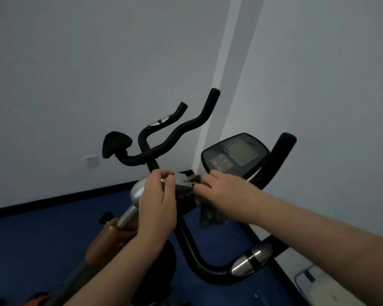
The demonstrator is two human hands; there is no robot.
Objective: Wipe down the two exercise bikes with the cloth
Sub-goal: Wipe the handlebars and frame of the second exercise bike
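A dark cloth (210, 214) is being gripped by the right hand (219, 191), fingers curled around it, with the bunched lower part hanging below the palm. It is being pressed against a dark block (184, 184) at the centre of the nearer bike's handlebar (195, 246). The left hand (157, 204) is being held just beside it, thumb and forefinger pinched on a small silvery part (165, 180) at the block's left edge; what that part is cannot be told.

The cloth is being judged soft, limp and light. It is drooping under its own weight, so it should be kept bunched in the fist with a flat pad of it left under the fingers for wiping. A loose corner could be caught on brackets.

Two bikes are being seen. The nearer one has a console (236, 154) with a grey screen, a black looped handlebar and chrome pulse sensors (251, 259). The other one (164, 138) is standing behind and to the left, with curved black bars and an orange-brown frame (106, 241) lower down.

The bikes are being judged heavy and rigid, so no steadying is needed. The foam grips are likely to drag on the cloth, while chrome and plastic are likely to be slippery. The console screen is being judged the fragile spot, to be wiped lightly. Most surfaces appear yet to be wiped, though that cannot be told from here.
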